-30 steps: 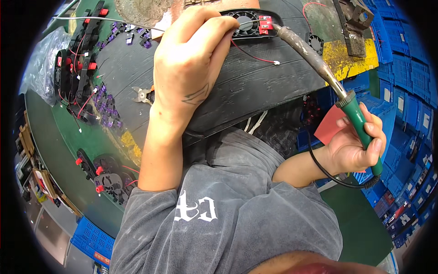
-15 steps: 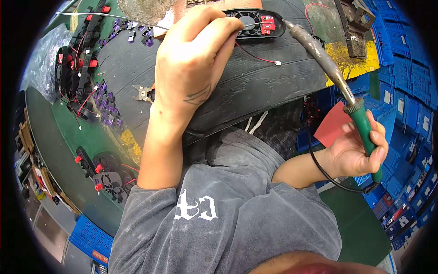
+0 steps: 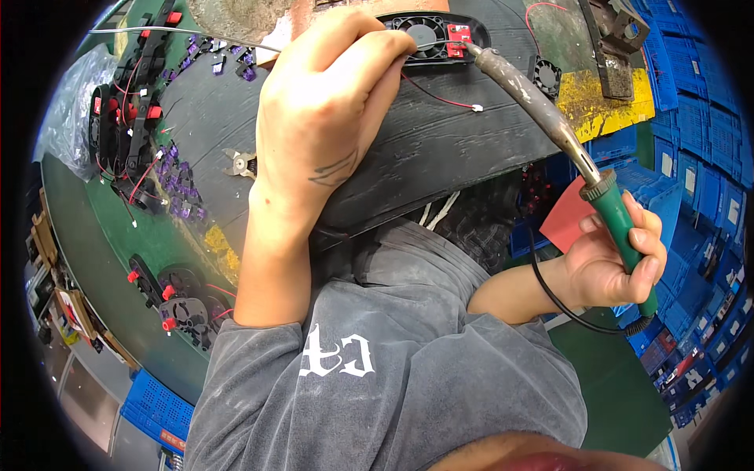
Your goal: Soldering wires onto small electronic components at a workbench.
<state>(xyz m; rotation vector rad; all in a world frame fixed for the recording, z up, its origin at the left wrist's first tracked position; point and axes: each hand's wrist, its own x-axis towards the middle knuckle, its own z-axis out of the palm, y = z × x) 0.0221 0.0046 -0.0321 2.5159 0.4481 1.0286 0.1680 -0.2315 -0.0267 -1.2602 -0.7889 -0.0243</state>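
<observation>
Your left hand [image 3: 334, 110] rests on the dark ribbed rubber mat [image 3: 440, 149] covering the table, its fingers [image 3: 369, 47] curled and pinched at the edge of the black oval fan housing with a small red circuit board [image 3: 436, 35], which lies at the far side of the mat. Your right hand [image 3: 609, 263] has its fingers wrapped closed around the green handle of the soldering iron [image 3: 565, 145]; its grey barrel reaches up and leftward, its tip touching the red board. A thin red wire [image 3: 440, 93] trails from the housing across the mat. Small metal cutters [image 3: 238, 163] lie left of your left wrist.
</observation>
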